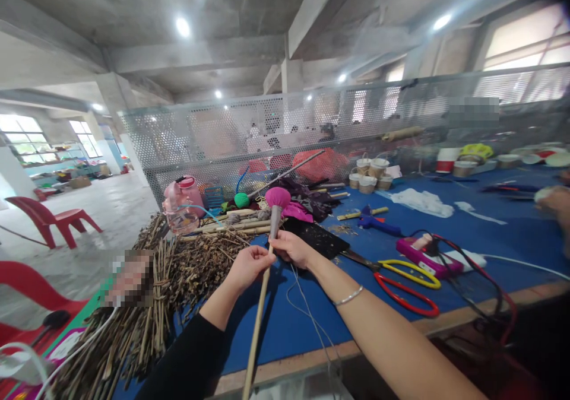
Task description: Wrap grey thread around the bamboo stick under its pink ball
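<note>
Head view: the left hand [250,266] pinches a pale wooden stick [259,323] between closed thumb and fingertips, while the right hand [291,248] closes its fingers round it just above. Directly over this grip, the stick runs into a grey tapered sleeve [275,219] topped by a round pink ball [278,197]; below, it slants down toward the table edge. Loose grey thread hangs beneath the right hand.

Right of the grip, past scissors [407,284] with one yellow and one red handle, a purple power strip [427,257] bears a white label whose print is too small to read.

Beyond the grip and to its right stand small brown pots [367,184] with pale tops, their contents unclear. Farther right come a red-and-white cup [445,160] and a tub [464,168] with something yellow above it. Beyond the grip to its left, a translucent pink jug [189,192] stands near dried stalks [200,260]; I cannot tell its contents.
</note>
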Demonstrator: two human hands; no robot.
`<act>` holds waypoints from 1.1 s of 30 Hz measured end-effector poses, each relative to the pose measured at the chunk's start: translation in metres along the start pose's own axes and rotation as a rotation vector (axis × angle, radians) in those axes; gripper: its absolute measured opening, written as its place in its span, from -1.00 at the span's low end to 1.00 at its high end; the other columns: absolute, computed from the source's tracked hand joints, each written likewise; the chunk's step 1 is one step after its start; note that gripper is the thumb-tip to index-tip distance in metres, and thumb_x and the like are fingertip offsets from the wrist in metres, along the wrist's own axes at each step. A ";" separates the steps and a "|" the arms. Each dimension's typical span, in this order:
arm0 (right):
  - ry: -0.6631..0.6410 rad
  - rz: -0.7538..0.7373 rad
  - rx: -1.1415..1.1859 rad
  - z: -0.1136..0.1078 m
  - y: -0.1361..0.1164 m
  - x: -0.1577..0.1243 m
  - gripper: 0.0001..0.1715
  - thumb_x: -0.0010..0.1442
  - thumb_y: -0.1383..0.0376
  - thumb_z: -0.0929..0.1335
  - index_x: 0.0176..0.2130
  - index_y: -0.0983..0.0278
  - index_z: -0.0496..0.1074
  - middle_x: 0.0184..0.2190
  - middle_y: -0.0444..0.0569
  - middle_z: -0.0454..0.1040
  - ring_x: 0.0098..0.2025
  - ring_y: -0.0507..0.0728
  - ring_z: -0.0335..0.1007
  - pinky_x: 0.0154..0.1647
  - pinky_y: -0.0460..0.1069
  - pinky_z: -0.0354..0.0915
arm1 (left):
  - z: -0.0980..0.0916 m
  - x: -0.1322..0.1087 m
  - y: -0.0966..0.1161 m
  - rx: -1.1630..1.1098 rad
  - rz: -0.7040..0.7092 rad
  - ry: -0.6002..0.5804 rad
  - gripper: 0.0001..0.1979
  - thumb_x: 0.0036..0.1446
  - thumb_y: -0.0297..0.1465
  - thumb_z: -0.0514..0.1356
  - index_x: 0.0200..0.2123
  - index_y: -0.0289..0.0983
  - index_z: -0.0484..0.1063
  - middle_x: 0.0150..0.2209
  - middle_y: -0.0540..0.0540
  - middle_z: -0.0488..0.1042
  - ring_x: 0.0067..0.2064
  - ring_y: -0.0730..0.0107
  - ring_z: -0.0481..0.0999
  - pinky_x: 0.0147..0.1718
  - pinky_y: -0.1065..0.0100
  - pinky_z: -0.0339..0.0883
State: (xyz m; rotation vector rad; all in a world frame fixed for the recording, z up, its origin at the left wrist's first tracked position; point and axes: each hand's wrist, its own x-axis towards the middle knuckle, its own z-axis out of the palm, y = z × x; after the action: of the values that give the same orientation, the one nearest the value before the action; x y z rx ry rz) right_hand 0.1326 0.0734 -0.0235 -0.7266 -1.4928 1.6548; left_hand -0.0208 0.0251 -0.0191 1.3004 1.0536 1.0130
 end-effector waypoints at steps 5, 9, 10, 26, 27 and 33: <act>-0.094 0.009 0.039 -0.008 -0.002 0.000 -0.64 0.00 0.13 0.40 -0.43 0.27 0.18 -0.74 -0.35 -0.01 -0.74 -0.13 -0.29 -0.76 -0.14 -0.34 | -0.004 -0.001 0.005 -0.122 -0.097 -0.098 -0.60 -0.23 -0.18 0.35 -0.43 -0.36 0.37 -0.53 -0.05 0.45 -0.57 0.49 0.42 -0.58 0.47 0.26; -0.098 -0.011 0.063 -0.009 -0.005 0.000 -0.63 -0.01 0.13 0.41 -0.45 0.28 0.17 -0.74 -0.33 0.04 -0.74 -0.14 -0.28 -0.77 -0.14 -0.34 | -0.005 -0.003 0.006 -0.280 -0.106 -0.185 -0.65 -0.13 -0.23 0.31 -0.34 -0.38 0.41 -0.50 -0.08 0.45 -0.55 0.51 0.43 -0.55 0.48 0.29; -0.083 -0.016 0.060 -0.008 -0.005 -0.001 -0.63 -0.02 0.13 0.41 -0.45 0.28 0.18 -0.74 -0.33 0.05 -0.75 -0.14 -0.28 -0.77 -0.14 -0.34 | -0.006 -0.004 0.006 -0.284 -0.114 -0.193 -0.65 -0.12 -0.24 0.31 -0.32 -0.38 0.41 -0.51 -0.08 0.45 -0.55 0.51 0.43 -0.56 0.48 0.28; 0.012 0.001 0.076 0.002 -0.001 0.003 -0.59 -0.08 0.07 0.42 -0.40 0.32 0.29 -0.77 -0.30 0.18 -0.80 -0.15 -0.20 -0.79 -0.15 -0.32 | -0.002 -0.005 0.005 -0.301 -0.136 -0.189 -0.67 -0.08 -0.24 0.29 -0.31 -0.37 0.39 -0.45 -0.13 0.48 -0.50 0.46 0.47 -0.53 0.46 0.29; 0.018 0.007 0.076 0.002 -0.001 0.003 -0.59 -0.09 0.07 0.43 -0.42 0.32 0.28 -0.76 -0.28 0.21 -0.79 -0.15 -0.19 -0.79 -0.15 -0.32 | -0.001 -0.005 0.005 -0.289 -0.141 -0.187 -0.66 -0.08 -0.23 0.28 -0.31 -0.37 0.39 -0.45 -0.14 0.48 -0.50 0.45 0.47 -0.56 0.47 0.27; 0.077 0.025 0.009 0.005 0.000 0.002 -0.61 -0.15 0.13 0.46 -0.49 0.32 0.26 -0.81 -0.34 0.07 -0.79 -0.16 -0.22 -0.78 -0.14 -0.33 | 0.000 -0.002 0.000 -0.030 -0.026 0.017 -0.59 -0.20 -0.14 0.33 -0.45 -0.34 0.32 -0.65 0.08 0.27 -0.67 0.59 0.27 -0.70 0.52 0.15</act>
State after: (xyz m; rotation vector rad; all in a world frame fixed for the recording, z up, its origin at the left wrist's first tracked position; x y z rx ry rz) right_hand 0.1273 0.0727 -0.0226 -0.7980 -1.4268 1.6329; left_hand -0.0210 0.0231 -0.0190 1.2533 1.0620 1.0179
